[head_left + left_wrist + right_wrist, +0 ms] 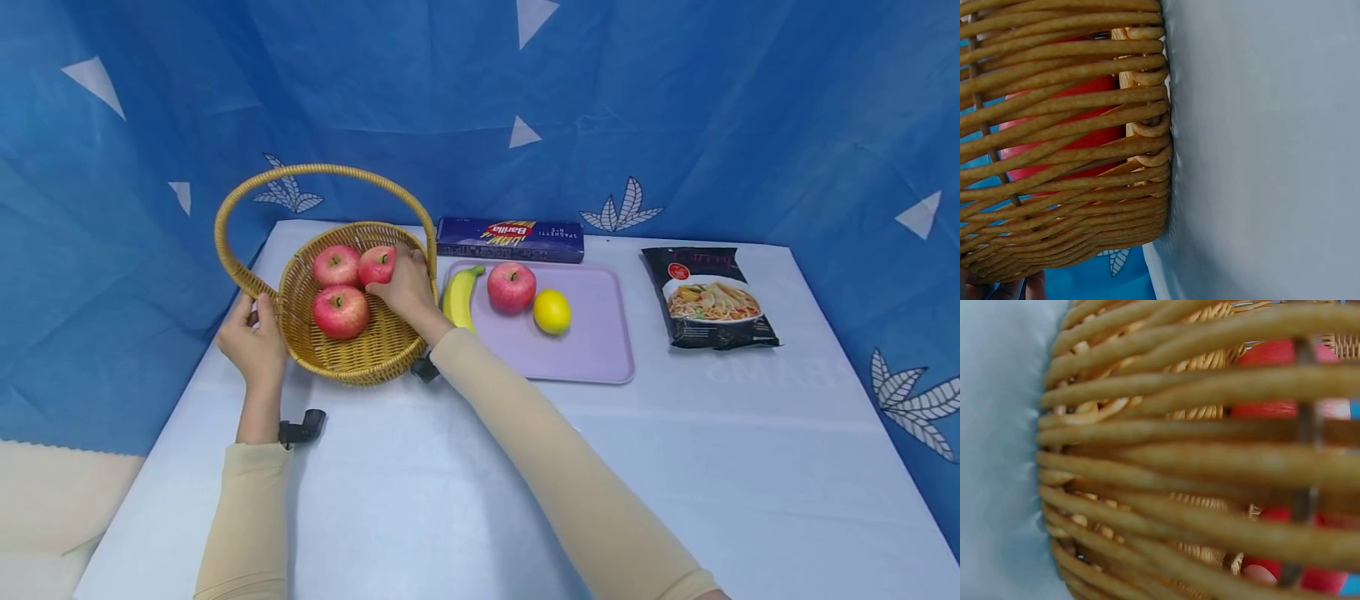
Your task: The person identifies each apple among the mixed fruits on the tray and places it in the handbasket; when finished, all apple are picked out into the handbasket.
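A woven wicker basket point(360, 377) with a tall arched handle point(322, 169) stands at the left of the table. My left hand point(255, 343) grips its left side where the handle meets the rim; a few fingertips point(1035, 287) show at the basket's edge in the left wrist view. Inside, my right hand point(408, 290) holds an apple point(377, 266) at the right of the basket, thumb on its near side. Two more apples, one behind point(336, 266) and one in front point(341, 312), lie beside it. Through the weave, the right wrist view shows red apples point(1279, 406).
Right of the basket, a purple tray point(585, 350) bears a banana point(460, 300), an apple point(512, 287) and a lemon point(552, 312). A blue spaghetti box point(510, 240) lies behind it. Farther right is a black noodle packet point(708, 298). A blue curtain point(450, 100) hangs behind the table.
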{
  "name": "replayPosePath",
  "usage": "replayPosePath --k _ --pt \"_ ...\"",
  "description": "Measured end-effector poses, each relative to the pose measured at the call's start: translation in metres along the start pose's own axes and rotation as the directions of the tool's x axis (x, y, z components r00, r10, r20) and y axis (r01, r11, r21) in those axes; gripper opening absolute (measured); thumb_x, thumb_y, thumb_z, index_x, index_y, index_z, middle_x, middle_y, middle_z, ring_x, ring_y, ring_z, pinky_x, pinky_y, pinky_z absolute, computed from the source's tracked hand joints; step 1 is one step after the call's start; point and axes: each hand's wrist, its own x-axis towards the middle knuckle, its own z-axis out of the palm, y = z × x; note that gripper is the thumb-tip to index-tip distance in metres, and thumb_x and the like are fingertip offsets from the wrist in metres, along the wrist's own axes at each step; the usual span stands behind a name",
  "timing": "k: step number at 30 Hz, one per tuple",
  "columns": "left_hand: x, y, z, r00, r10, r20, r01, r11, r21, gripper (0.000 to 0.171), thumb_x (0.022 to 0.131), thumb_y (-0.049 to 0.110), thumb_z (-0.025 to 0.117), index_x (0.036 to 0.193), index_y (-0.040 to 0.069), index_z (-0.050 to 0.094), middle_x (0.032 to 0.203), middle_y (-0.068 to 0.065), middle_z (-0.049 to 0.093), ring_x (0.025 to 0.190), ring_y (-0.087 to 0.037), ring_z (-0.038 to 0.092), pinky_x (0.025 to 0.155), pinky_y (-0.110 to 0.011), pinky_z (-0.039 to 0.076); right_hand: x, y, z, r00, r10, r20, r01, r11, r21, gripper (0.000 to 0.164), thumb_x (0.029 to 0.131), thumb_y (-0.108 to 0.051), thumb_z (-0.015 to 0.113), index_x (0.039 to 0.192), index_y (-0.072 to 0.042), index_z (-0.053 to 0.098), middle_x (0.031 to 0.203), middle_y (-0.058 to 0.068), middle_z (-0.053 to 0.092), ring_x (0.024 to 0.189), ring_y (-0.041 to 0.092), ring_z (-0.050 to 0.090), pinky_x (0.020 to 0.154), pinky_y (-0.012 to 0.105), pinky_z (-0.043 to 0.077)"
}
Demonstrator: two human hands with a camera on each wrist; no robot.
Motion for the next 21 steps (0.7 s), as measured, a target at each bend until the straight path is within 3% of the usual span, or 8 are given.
replayPosePath --k 5,10,17,21 --pt "0.0003 -0.0002 -0.0003 1.000 0.002 -0.003 -0.002 1.000 -0.003 0.034 0.101 0.032 0.051 0.115 0.009 0.072 0.108 -0.011 0.074 0.098 -0.022 0.067 0.080 -0.013 0.051 0.0004 -0.0008 0.0018 1.000 0.011 -0.008 -0.011 0.999 -0.038 0.060 0.084 -0.028 0.077 0.132 -0.007 0.048 0.125 0.013 0.052 0.114 0.023 0.059 0.095 0.028 0.050" --pt "-0.0001 0.0005 -0.0014 1.000 0.000 0.003 0.000 1.000 -0.003 0.034 0.101 0.032 0.051 0.115 0.008 0.072 0.108 -0.010 0.074 0.096 -0.020 0.067 0.082 -0.018 0.054 0.0010 -0.0010 0.0034 1.000 0.027 0.007 -0.027 0.998 -0.061 0.061 0.086 -0.027 0.075 0.136 -0.006 0.046 0.127 0.014 0.051 0.113 0.023 0.060 0.094 0.028 0.051" --pt "-0.0001 0.0001 -0.0013 1.000 0.010 0.000 -0.010 1.000 -0.021 0.032 0.101 0.029 0.053 0.114 0.007 0.073 0.105 -0.010 0.074 0.086 0.001 0.060 0.073 -0.009 0.046 0.0004 -0.0004 0.0029 0.999 0.039 0.030 -0.037 0.998 -0.059 0.066 0.089 -0.028 0.071 0.143 -0.007 0.040 0.133 0.013 0.049 0.119 0.021 0.056 0.097 0.028 0.049" --pt "-0.0005 -0.0002 -0.0004 1.000 0.016 0.000 -0.016 1.000 -0.011 0.033 0.101 0.030 0.052 0.114 0.007 0.072 0.107 -0.010 0.074 0.090 -0.006 0.064 0.076 -0.010 0.048 -0.0003 0.0001 0.0012 0.998 0.038 0.047 -0.035 0.998 -0.056 0.071 0.091 -0.026 0.068 0.149 -0.006 0.034 0.143 0.013 0.044 0.126 0.022 0.052 0.102 0.029 0.046"
